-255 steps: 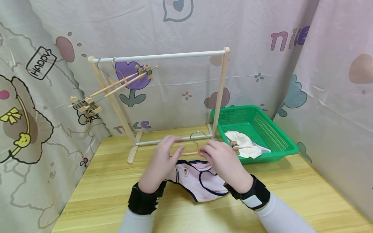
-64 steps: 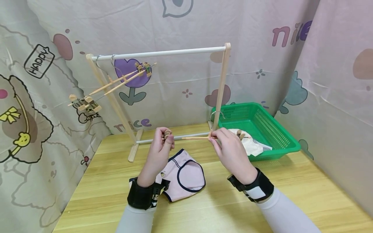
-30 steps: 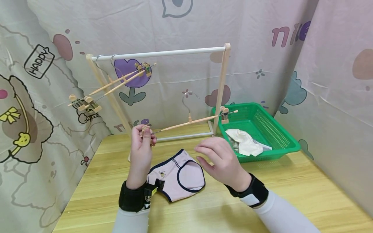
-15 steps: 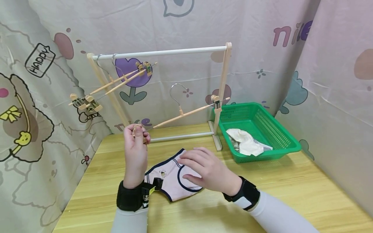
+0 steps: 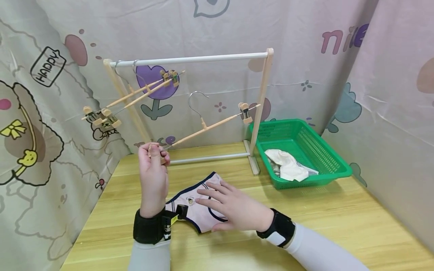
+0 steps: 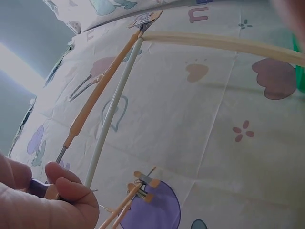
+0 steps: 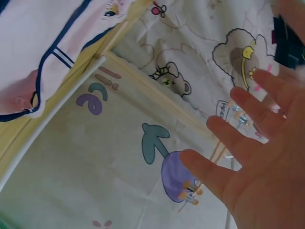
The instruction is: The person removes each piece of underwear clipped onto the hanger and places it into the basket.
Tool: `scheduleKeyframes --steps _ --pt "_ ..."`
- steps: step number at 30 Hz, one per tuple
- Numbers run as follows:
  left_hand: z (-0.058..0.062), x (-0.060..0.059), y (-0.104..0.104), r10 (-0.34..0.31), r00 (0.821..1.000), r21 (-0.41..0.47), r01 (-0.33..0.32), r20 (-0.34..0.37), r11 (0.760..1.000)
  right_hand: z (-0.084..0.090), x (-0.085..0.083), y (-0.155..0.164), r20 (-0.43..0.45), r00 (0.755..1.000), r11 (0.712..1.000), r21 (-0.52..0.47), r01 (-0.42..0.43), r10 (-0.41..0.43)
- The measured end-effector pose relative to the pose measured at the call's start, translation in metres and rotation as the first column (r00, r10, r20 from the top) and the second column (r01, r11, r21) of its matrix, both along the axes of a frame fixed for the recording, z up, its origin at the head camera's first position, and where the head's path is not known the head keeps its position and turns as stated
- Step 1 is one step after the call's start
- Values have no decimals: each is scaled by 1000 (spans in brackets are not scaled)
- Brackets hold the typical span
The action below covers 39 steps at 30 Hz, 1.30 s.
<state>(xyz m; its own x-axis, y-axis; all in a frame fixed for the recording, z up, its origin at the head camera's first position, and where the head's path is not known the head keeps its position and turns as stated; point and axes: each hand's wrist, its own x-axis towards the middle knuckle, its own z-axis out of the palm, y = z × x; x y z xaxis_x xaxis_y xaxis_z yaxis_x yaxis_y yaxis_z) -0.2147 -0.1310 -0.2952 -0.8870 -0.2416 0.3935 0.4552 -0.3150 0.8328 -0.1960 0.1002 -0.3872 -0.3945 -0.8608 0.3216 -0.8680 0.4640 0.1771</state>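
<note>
My left hand [image 5: 154,173] pinches the clip at one end of a wooden clip hanger [image 5: 203,130], holding it tilted in the air. Its metal hook [image 5: 190,101] points up, and the far clip [image 5: 245,113] sits near the raised right end. The pinched clip is mostly covered by my fingers. Spread out with straight fingers, my right hand [image 5: 237,207] is over the pink underpants [image 5: 196,210] with navy trim, which lie flat on the table. Whether it touches the cloth I cannot tell. In the right wrist view the fingers [image 7: 238,138] hold nothing.
A wooden rack with a white top rail [image 5: 196,59] stands behind. Two more clip hangers [image 5: 135,94] hang at its left end. A green basket [image 5: 325,158] at the right holds white cloth [image 5: 286,165]. Patterned curtains surround the wooden table [image 5: 322,226].
The right hand has let go of the hanger's bar and moved down left over the underpants. My left hand has carried the hanger left, and its far end has risen.
</note>
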Motion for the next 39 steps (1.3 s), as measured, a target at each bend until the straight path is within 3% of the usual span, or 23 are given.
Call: scheduleKeyframes --steps 9,25,39 --pt "2 0 -6 -1 1000 25 1 -9 1000 -17 -7 -6 156 988 999 29 -20 15" --pt "3 -2 -7 19 999 47 -22 49 999 -45 -18 -16 274 961 993 120 -5 -29" --pt "2 -2 -10 24 999 35 -25 23 999 -40 -38 -23 300 948 971 237 34 -107"
